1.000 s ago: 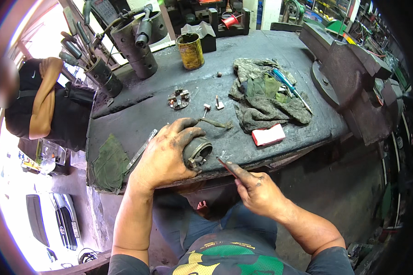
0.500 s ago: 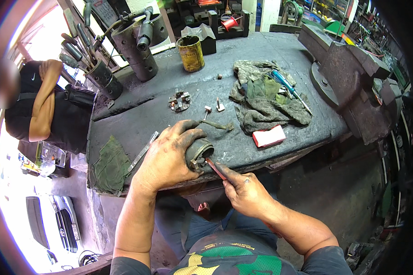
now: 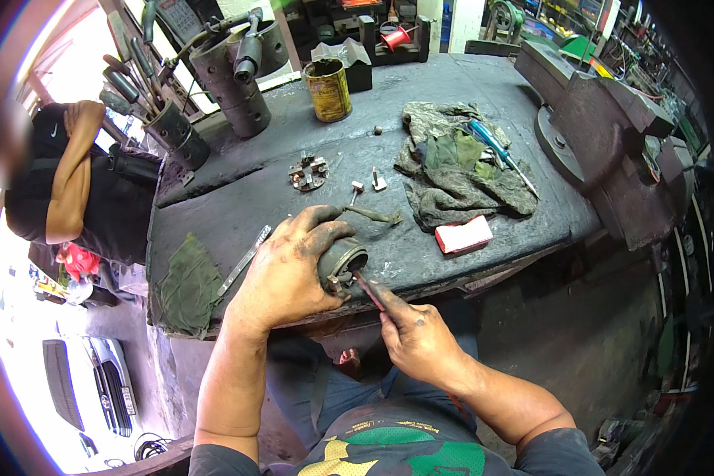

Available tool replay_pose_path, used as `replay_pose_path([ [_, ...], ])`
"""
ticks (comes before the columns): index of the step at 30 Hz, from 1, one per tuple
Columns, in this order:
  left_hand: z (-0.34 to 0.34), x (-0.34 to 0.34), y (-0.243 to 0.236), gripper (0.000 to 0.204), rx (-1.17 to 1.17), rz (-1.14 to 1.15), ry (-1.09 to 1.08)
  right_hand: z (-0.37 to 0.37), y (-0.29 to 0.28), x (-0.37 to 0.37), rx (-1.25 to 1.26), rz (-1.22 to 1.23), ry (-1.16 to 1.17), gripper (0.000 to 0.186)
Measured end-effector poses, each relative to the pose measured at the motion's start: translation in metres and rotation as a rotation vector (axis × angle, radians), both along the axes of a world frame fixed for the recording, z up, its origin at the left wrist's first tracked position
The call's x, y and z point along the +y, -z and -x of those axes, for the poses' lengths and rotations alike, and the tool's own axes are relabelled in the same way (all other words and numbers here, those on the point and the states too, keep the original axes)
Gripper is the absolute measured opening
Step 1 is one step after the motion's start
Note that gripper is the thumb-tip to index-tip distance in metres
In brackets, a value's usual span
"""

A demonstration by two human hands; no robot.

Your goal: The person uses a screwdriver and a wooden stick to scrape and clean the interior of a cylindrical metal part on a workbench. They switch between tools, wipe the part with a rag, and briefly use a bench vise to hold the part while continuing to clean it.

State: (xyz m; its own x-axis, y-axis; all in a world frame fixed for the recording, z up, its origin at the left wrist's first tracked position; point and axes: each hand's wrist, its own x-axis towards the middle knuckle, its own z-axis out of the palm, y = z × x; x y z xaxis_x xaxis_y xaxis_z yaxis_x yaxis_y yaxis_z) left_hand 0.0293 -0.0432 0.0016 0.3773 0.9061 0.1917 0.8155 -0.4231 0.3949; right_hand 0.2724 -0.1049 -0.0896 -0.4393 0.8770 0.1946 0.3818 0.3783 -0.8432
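Observation:
My left hand [image 3: 289,270] grips a grimy cylindrical metal housing [image 3: 337,258] at the workbench's [image 3: 230,198] near edge, its open end facing right. My right hand [image 3: 412,341] holds a thin reddish tool [image 3: 366,287], its tip at or inside the housing's opening. Just beyond lie a round plate with small blocks [image 3: 308,173], two small metal pieces [image 3: 378,181] and a dark crooked piece [image 3: 373,214]. To the right are a red-and-white box [image 3: 463,235] and crumpled rags [image 3: 444,198] with a blue-handled screwdriver [image 3: 492,143]. A flat metal strip [image 3: 246,260] and green cloth [image 3: 186,285] lie left.
A large vise [image 3: 603,151] occupies the bench's right end. Metal cylinders [image 3: 238,95], a tool holder [image 3: 174,139] and a yellow can [image 3: 328,94] stand at the back. A person [image 3: 63,174] with crossed arms is at left, another in red [image 3: 79,258] behind, near a white car [image 3: 83,389].
My right hand has moved left, bringing the tool's tip up to the housing's opening. My left hand keeps its grip. The figure in red has come into view at the left.

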Motion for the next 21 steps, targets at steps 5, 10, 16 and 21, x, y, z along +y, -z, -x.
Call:
replay_pose_path([
  [5,-0.001,-0.001,-0.001,0.08,0.014,0.006,-0.003,0.009,0.002,0.005,0.019,0.034,0.019,0.069],
  [10,-0.001,0.0,-0.001,0.081,0.004,0.008,-0.011,0.009,0.001,0.002,0.035,0.022,0.043,0.063],
  [16,-0.002,0.0,-0.002,0.082,0.012,0.016,-0.012,0.005,0.0,0.007,-0.016,-0.037,0.027,0.064],
  [21,-0.002,-0.001,-0.003,0.083,0.007,0.012,-0.021,0.0,0.001,0.012,-0.069,-0.101,-0.024,0.066],
])
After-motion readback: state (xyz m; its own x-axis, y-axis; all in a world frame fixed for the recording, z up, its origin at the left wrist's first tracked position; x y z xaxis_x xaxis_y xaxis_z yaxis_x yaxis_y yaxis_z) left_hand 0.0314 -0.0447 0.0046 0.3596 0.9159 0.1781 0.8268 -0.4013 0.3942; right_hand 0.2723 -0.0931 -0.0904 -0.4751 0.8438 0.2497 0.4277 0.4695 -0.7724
